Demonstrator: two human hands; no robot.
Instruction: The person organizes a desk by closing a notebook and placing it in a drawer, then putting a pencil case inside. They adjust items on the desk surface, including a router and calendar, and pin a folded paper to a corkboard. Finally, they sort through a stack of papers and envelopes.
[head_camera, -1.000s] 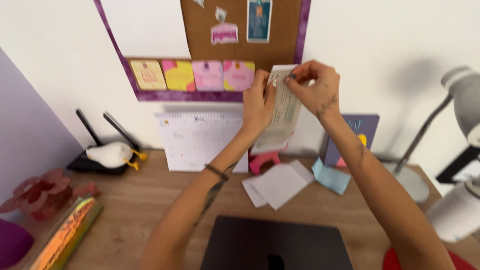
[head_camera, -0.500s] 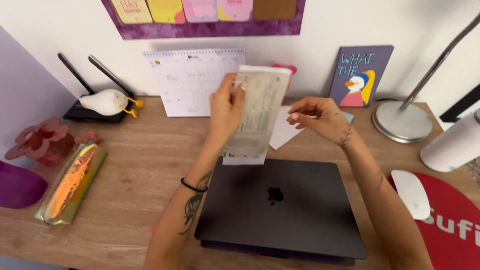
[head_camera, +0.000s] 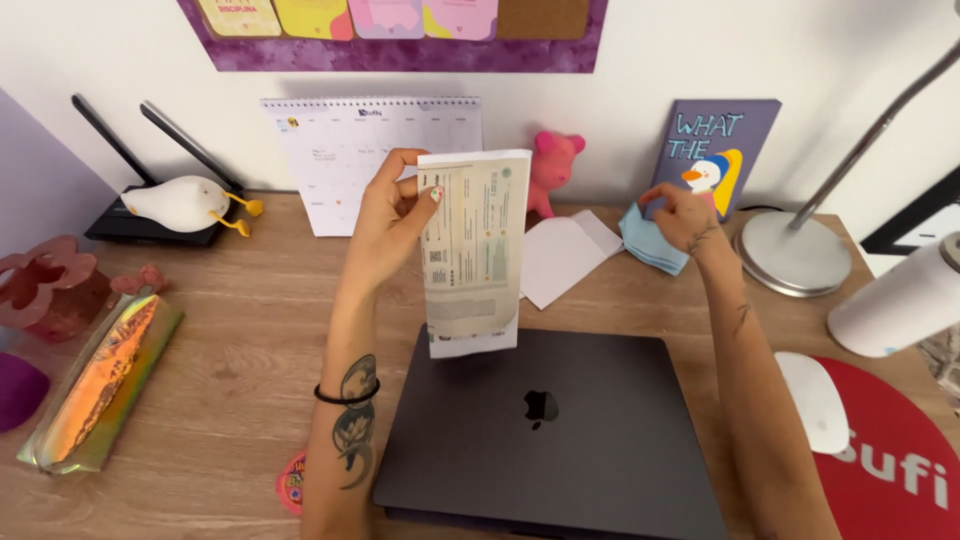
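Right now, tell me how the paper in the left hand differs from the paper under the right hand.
The printed slip is pale cream, long and narrow; the blue paper is light blue and smaller. The left hand holds the printed slip upright in the air above the laptop, while the blue paper lies on the desk under the right hand. The slip carries dense print; the blue paper shows none. Both are folded paper.

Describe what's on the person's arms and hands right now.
Both arms are bare, no sleeves. The left forearm has a thin black band at the wrist and a dark flower-like tattoo below it. Left hand nails are painted, light with colour spots. The right forearm carries small dark tattoos.
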